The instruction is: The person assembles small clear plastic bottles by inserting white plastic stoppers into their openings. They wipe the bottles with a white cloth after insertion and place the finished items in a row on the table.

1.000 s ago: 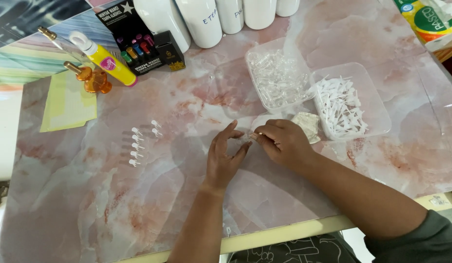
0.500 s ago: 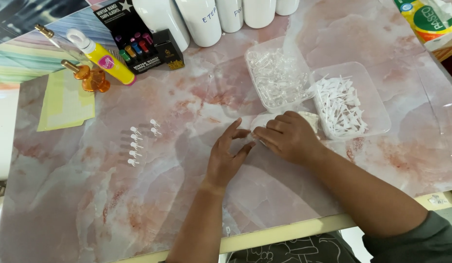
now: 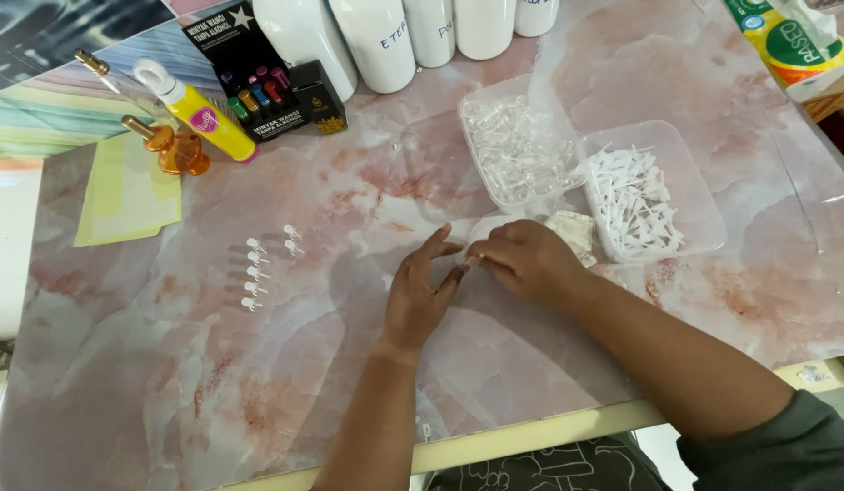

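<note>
Here my two hands meet over the middle of the pink marbled counter [image 3: 167, 382], fingertips together on one tiny clear vial that I can barely make out between them. My right hand [image 3: 529, 262] is curled, its fingers pinched on the little piece at the point where it meets my left hand [image 3: 420, 295], whose fingers are stretched out and steadying the same spot; whether the left truly grips it or only props it I cannot tell.

The vial looks like thin hard plastic or glass: nearly weightless, stiff, smooth and slippery, the sort of thing that would skid off or roll away if squeezed carelessly. I judge it best held by the body between thumb and forefinger, lightly, leaving the narrow top free.

Just beyond my right hand is a clear tray of empty vials [image 3: 517, 145], and touching it on the right another clear tray of white caps [image 3: 640, 195]. A small crumpled bit of paper [image 3: 572, 232] lies between my knuckles and those trays. Well to the left, a short row of finished vials with white tips [image 3: 255, 273] lies on the counter. Along the far edge stand white bottles [image 3: 376, 36], a black display box [image 3: 244, 77], a yellow tube [image 3: 199, 109] and an amber bottle [image 3: 172, 150] on a pale yellow sheet [image 3: 122, 191]
</note>
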